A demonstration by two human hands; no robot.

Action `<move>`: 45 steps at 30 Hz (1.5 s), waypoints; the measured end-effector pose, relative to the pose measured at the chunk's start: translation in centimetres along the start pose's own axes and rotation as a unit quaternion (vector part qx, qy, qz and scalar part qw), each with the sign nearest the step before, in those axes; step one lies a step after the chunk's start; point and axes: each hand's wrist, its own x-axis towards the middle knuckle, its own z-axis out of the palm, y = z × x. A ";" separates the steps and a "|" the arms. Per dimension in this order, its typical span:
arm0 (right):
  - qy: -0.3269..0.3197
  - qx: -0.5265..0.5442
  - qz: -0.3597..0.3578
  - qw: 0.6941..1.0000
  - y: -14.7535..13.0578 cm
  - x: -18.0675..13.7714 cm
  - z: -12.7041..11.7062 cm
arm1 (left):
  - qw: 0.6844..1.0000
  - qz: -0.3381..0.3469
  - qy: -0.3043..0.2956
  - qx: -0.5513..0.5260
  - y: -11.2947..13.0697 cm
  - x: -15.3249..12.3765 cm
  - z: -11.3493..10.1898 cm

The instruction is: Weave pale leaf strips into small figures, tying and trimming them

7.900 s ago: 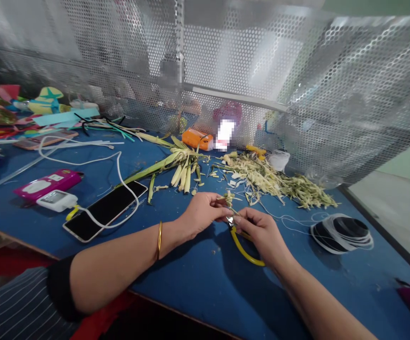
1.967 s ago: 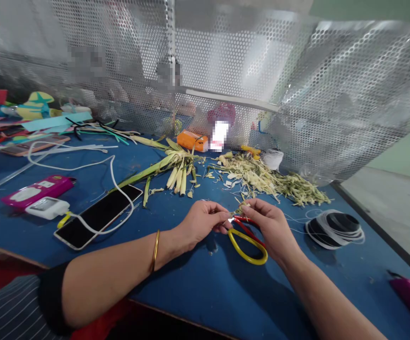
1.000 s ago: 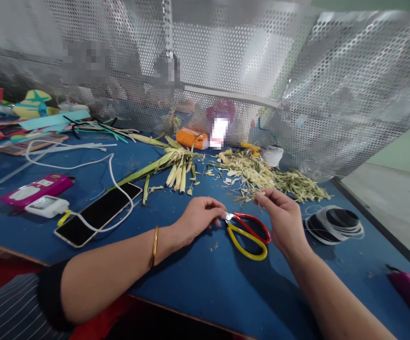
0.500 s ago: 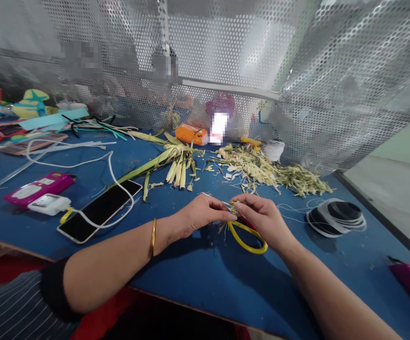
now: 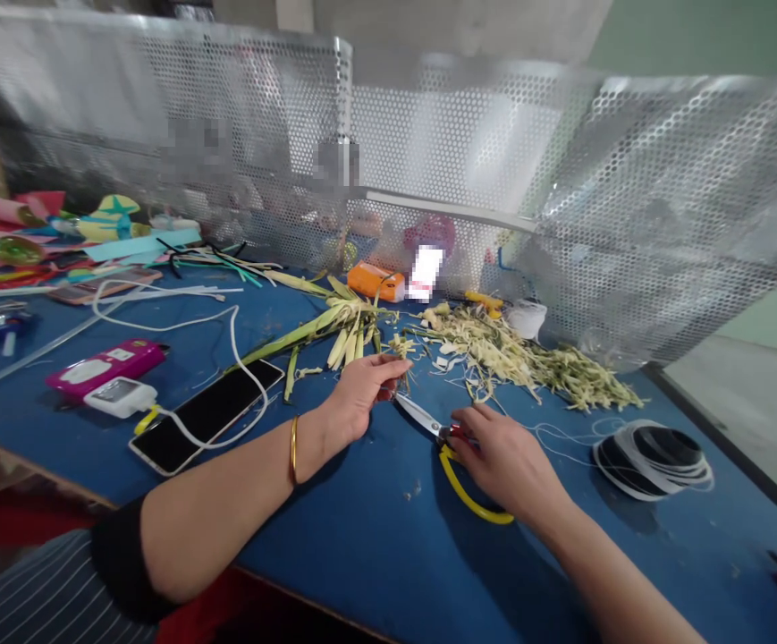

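Note:
Between the thumb and fingertips of my left hand (image 5: 365, 392) is a small dry plant piece (image 5: 401, 349) with frayed pale ends. My right hand (image 5: 505, 461) is closed on the scissors (image 5: 421, 415), which have a red-and-yellow handle. Their blades point up and left, with the tips close beside my left fingers; the blades look together. Part of the handle is hidden under my right fingers. Beyond my hands lies a heap of pale green plant pieces (image 5: 495, 344), and to its left a bunch of long leaf strips (image 5: 351, 322).
A phone (image 5: 206, 416) with a white cable across it lies at left, near a magenta pack (image 5: 105, 368). On the right stands a spool of clear line (image 5: 653, 456). An orange packet (image 5: 375, 282) rests before the perforated metal screen (image 5: 442, 134).
My hands have moved apart. The left has gone up and left with the plant piece; the right has let go of it and shifted lower with the scissors, whose blades now show.

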 end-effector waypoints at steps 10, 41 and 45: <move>0.051 0.097 0.024 0.994 -0.2 0.0 0.2 | 1.000 0.016 0.003 0.002 -0.6 -0.1 0.0; -0.116 0.743 0.128 0.647 -3.2 -1.9 -0.8 | 0.972 0.122 0.178 -0.089 0.0 1.7 -0.8; -0.101 0.725 0.108 0.672 -3.9 -2.5 -0.6 | 0.971 0.133 0.175 -0.098 0.2 1.6 -0.6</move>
